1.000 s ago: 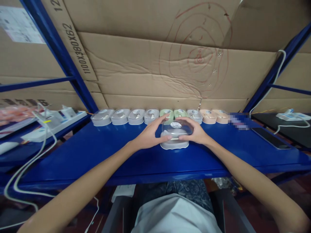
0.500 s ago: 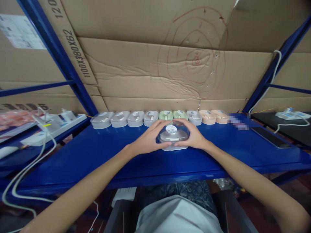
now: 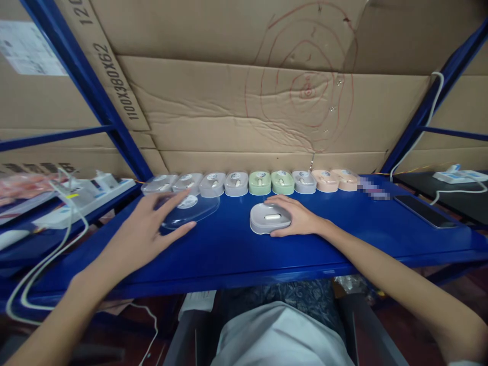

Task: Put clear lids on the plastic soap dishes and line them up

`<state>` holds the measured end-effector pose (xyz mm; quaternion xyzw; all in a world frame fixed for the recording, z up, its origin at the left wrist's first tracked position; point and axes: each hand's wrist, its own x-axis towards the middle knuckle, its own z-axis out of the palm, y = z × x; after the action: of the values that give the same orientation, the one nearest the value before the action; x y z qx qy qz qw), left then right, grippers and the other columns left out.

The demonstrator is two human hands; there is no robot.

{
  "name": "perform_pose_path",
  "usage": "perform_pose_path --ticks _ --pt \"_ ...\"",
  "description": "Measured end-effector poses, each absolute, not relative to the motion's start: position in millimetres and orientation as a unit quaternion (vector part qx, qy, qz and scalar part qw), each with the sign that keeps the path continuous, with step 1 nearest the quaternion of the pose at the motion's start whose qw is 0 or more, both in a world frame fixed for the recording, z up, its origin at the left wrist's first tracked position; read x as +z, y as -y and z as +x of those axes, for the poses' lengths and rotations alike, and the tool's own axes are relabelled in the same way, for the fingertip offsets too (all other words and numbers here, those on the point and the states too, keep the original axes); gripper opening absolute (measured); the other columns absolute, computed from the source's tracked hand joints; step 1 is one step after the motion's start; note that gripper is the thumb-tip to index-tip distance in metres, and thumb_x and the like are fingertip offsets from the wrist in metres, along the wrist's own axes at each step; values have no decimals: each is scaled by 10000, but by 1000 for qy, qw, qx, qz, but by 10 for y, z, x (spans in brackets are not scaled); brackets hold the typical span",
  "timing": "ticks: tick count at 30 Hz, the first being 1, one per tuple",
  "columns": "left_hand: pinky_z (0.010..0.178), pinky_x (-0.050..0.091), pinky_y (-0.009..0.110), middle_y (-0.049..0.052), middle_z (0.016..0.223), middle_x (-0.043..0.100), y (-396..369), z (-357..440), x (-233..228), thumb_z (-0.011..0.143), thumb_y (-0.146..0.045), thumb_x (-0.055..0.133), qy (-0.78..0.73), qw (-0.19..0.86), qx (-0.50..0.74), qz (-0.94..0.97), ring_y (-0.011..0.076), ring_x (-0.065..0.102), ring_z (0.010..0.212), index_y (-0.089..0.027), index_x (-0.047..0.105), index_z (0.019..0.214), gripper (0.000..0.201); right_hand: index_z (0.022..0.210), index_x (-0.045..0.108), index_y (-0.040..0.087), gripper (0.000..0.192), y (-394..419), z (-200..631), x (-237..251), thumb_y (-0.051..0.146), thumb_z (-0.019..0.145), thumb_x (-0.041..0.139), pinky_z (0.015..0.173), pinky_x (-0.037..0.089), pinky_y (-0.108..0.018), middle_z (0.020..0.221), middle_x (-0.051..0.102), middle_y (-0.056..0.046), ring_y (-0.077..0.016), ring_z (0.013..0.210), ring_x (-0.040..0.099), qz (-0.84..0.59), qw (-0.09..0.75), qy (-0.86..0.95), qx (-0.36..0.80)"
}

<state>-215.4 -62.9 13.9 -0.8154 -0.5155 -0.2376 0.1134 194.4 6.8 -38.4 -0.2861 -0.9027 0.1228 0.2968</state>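
Note:
My left hand (image 3: 152, 218) is at the left of the desk, thumb and fingers spread around a clear, domed plastic lid (image 3: 206, 203) with a round white label. The thumb lies at the lid's near edge and the fingers at its far side. Whether the lid touches the desk is hard to tell. At the middle, a small lavender-grey rounded box (image 3: 261, 218) stands uncovered, with a white elongated piece in its top. My right hand (image 3: 295, 217) grips this box around its right end, thumb at the near side and fingers at the far side.
Along the back runs a row of similar lidded boxes: grey ones (image 3: 212, 185), green ones (image 3: 260, 184) and peach ones (image 3: 326, 181). A phone (image 3: 425, 211) lies at the right of the blue desk (image 3: 229, 264). Cables and a power strip (image 3: 87, 201) are at the left.
The clear lid has come off the grey box and moved left with my left hand. My right hand stays on the box, which sits nearly where it was.

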Motion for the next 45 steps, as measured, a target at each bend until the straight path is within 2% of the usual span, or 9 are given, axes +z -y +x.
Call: perform_pose_path --ticks 5,9,14,21,24,28,31,36,45 --pt "1153 469 609 69 1393 568 639 -2422 -142 1035 -677 460 537 80 -202 -815 380 563 1312 -498 248 1669 692 1454 625 265 820 -81 1949 -376 619 762 888 1156 503 -538 1429 664 -132 -339 1331 641 -280 288 908 117" --pt "1120 476 633 100 1411 631 451 -2350 -251 1025 -685 480 532 29 -167 -829 405 586 1287 -402 354 1665 711 1405 672 250 754 -78 1982 -358 628 782 866 1138 522 -534 1416 657 -140 -347 1303 657 -299 275 909 95" --pt "1049 493 639 170 1324 689 220 -2172 -279 945 -756 553 525 63 -137 -837 468 596 1250 -325 535 1579 766 1398 694 286 735 -83 2050 -326 638 776 867 1130 525 -558 1432 654 -126 -369 1314 647 -326 263 904 86" --pt "1200 378 664 179 1658 467 136 -1841 -165 953 -747 561 478 38 -131 -867 462 419 1513 -244 359 1681 908 1398 692 298 748 -101 2077 -318 619 754 897 1157 492 -553 1460 642 -116 -357 1333 638 -310 274 901 129" --pt "1269 343 581 148 1713 392 96 -1456 -43 930 -735 641 406 -24 -186 -894 405 387 1561 -276 328 1686 938 1372 699 290 725 -96 2019 -349 611 754 900 1156 490 -547 1449 645 -121 -349 1327 645 -304 288 898 135" --pt "1265 368 533 117 1629 495 -57 -868 -4 814 -685 812 288 -125 -196 -929 410 438 1523 -301 395 1648 1009 1360 699 283 722 -88 1957 -406 574 737 920 1155 492 -532 1406 669 -119 -344 1328 642 -287 316 895 132" --pt "1209 436 516 113 1504 569 -147 -631 -85 816 -590 841 247 -160 -202 -934 384 560 1405 -320 442 1618 936 1366 694 277 732 -88 1961 -429 544 728 932 1142 501 -535 1379 688 -120 -350 1319 649 -284 324 892 135" --pt "1233 412 513 93 1535 542 -111 -644 -181 862 -496 813 243 -176 -213 -930 357 505 1458 -342 420 1619 867 1331 711 290 714 -97 1974 -424 534 706 955 1145 496 -535 1350 705 -104 -326 1288 669 -277 334 884 175" --pt "1288 336 547 128 1662 448 -89 -640 -202 781 -482 880 269 -163 -213 -925 398 387 1565 -293 346 1661 1046 1182 778 268 544 -80 1964 -375 518 728 942 1139 505 -515 1265 751 -85 -298 1264 680 -276 370 847 263"
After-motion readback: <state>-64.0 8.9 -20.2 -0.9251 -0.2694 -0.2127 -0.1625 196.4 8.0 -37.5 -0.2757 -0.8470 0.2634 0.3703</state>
